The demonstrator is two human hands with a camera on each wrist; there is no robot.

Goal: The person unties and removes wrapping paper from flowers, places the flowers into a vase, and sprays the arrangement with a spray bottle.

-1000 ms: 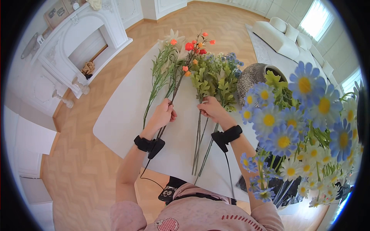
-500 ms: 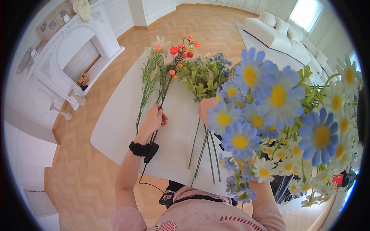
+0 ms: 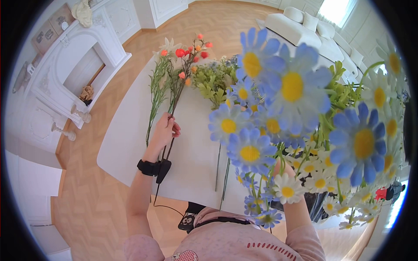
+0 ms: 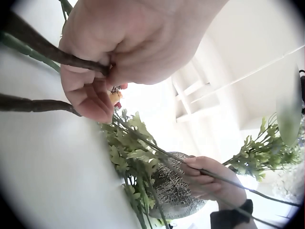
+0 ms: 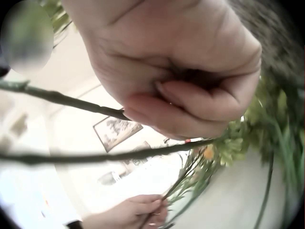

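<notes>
My left hand [image 3: 164,130] pinches the dark brown stems of a branch with red and orange fruits [image 3: 180,53] over the white table [image 3: 191,130]. Beside it lies a long, narrow-leaved green stem [image 3: 152,102], with a white lily-like flower [image 3: 169,45] at the far end. Blue and white daisies [image 3: 250,153] cover most of my right hand in the head view. The right wrist view shows that right hand [image 5: 181,71] with fingers curled round green stems [image 5: 105,155]. Leafy green sprays [image 3: 209,85] lie between the hands, their bare stems [image 3: 217,169] reaching toward my body.
A grey textured vase [image 4: 176,193] stands close behind the right hand in the left wrist view. The daisies loom near the camera on the right. Beyond the table are a white fireplace [image 3: 87,56] at left and a cream sofa [image 3: 291,30] at back right.
My right hand has moved right and toward my body with green stems, passing behind the daisies. The view has swung right, so the daisies cover the vase. My left hand keeps its hold.
</notes>
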